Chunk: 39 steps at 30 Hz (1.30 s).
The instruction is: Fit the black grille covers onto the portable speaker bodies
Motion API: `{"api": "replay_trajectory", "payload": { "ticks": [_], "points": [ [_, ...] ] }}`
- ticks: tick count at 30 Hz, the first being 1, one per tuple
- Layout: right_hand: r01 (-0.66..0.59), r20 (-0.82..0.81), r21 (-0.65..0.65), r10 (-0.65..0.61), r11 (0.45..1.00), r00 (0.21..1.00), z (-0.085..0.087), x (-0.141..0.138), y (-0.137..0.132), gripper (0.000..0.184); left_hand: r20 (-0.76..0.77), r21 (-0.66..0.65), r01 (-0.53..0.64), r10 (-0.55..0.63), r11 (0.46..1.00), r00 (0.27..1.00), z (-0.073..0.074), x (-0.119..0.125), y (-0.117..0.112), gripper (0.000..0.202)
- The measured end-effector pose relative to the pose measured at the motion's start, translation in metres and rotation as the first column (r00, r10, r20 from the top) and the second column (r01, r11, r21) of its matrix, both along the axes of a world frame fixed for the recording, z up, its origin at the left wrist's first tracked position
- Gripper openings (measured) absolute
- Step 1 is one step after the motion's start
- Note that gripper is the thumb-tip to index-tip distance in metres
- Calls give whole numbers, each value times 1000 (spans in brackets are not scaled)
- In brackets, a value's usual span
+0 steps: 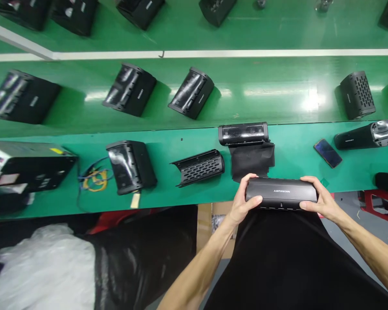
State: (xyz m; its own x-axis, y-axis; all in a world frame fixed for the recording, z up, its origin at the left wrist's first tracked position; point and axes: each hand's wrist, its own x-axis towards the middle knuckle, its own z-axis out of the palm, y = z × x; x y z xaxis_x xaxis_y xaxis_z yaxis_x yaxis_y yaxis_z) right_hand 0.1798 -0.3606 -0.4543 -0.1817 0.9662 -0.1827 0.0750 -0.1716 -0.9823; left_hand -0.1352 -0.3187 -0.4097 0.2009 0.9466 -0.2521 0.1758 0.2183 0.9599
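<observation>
A black speaker point(281, 193) with white lettering on top is held between both hands at the near edge of the green bench point(187, 189). My left hand point(244, 200) wraps round its left end. My right hand point(318, 199) wraps round its right end. Just beyond it lies a dark cloth point(252, 159) with another black speaker point(243, 132) resting on its far edge. A loose perforated grille shell point(198, 167) lies to the left of the cloth.
A phone point(327, 153) lies right of the cloth, with a long speaker point(365, 134) beyond it. Several black speakers ride the glossy conveyor point(261, 92) behind. A speaker body point(131, 166), coloured wires point(95, 177) and a black box point(29, 165) sit left. A red stool point(383, 204) stands at right.
</observation>
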Motion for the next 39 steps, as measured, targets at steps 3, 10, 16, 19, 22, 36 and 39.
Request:
{"api": "replay_trajectory", "payload": {
  "ticks": [3,10,16,19,22,36,39],
  "points": [
    [-44,2,15,44,999,999,-2,0,-1,82,-13,4,14,-14,1000,1000,4,-3,-6,77],
    [-100,-97,-32,96,995,991,2,5,-6,104,-5,-11,86,-86,996,996,6,-21,-8,87],
    [-46,-190,-103,26,994,981,7,-2,-4,92,-38,-8,103,-104,995,994,5,-19,-9,99],
    [-37,-164,-101,20,994,986,5,-2,-5,91,-77,-24,89,-91,996,993,7,-15,-8,93],
    [-46,-71,-43,43,998,997,4,1,-8,95,-80,1,64,-64,998,995,8,-11,-9,87],
    [-65,15,-26,65,998,998,-10,5,2,107,-145,-62,162,-169,985,975,20,-10,2,95],
    [3,53,14,-3,1000,999,-8,2,-2,92,-120,-45,140,-145,989,982,24,-8,0,91]
  ]
}}
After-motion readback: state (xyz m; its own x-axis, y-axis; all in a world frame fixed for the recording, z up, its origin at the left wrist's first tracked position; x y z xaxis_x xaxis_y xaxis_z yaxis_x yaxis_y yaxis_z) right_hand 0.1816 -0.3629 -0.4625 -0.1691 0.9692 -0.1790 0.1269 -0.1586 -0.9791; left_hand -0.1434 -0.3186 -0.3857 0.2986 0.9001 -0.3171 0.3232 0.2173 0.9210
